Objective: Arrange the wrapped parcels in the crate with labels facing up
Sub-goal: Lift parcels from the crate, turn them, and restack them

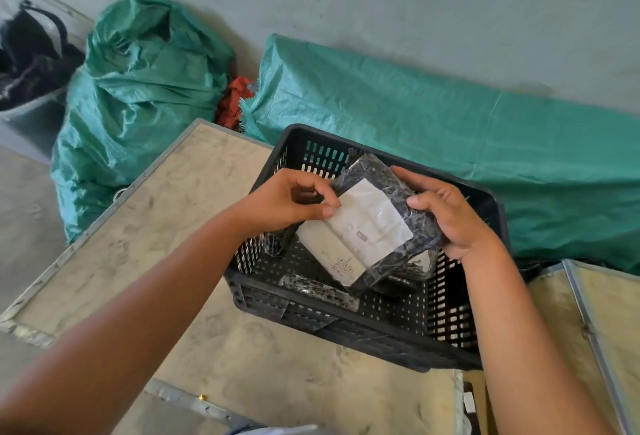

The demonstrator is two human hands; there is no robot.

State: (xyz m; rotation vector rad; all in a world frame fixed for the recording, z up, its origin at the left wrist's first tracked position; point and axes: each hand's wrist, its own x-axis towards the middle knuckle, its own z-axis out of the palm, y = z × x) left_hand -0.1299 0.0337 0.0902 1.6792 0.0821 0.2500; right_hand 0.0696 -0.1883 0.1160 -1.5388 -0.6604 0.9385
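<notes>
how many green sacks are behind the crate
2: one bulging green sack stands upright at the back left; one long green sack lies along the wall behind the crate. Others may be hidden.

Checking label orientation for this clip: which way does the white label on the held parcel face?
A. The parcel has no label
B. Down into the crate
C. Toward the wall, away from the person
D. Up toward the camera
D: the parcel, held by the left hand and right hand above the crate, shows its label in full.
</notes>
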